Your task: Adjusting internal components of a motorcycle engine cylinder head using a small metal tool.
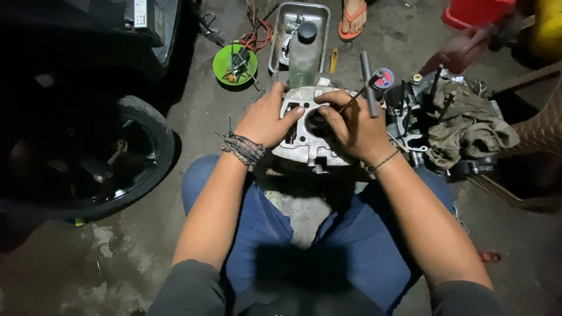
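Floor: rough grey concrete [146,257], stained pale near your left knee; you sit on it with your blue-trousered legs spread.
Work piece: a grey metal engine cylinder head [304,131] rests between your knees, its round bore facing up.
Left hand: your left hand [266,117] grips the head's left edge, fingers curled over the rim, a woven band at the wrist.
Right hand: your right hand [351,126] lies over the head's right side, thumb and fingers pinched shut on a thin dark tool [354,100] that points far and right.
Tray: a grey metal tray [282,32] stands far of the head, holding a clear plastic bottle with a black cap [304,50].
Bowl: a green bowl [234,63] of small parts sits to the tray's left.
Label: a round red, white and blue sticker [383,78] tops a small tin just right of an upright grey handle [367,82].
Rag: an olive cloth [468,123] drapes an engine block at right.
Tyre: a black wheel [111,158] fills the left.
Others: a foot in an orange sandal [353,20] stands far; another person's blurred hand [462,50] is far right, beside a red container [477,11].
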